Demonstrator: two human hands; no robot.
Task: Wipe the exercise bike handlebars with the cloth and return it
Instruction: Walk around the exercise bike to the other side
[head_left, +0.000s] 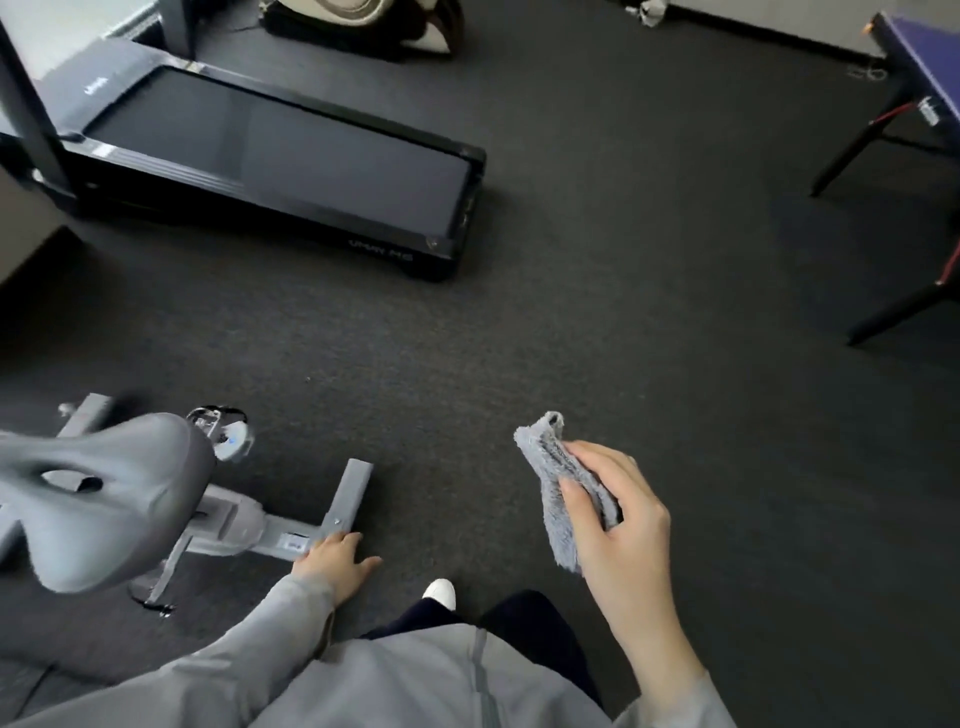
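right hand (618, 514) gripping cloth (558, 483), treadmill (270, 161) beyond

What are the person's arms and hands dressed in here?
Both hands are bare, with no gloves, rings or watch in view. The left hand comes out of a long light grey sleeve that reaches the wrist. The right hand has its forearm uncovered, with the same grey sleeve pushed up near the elbow.

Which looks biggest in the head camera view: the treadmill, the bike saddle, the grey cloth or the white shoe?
1. Treadmill.
2. Bike saddle, though its nearness to the camera inflates it.
3. Grey cloth, in the right hand.
4. White shoe, mostly hidden.
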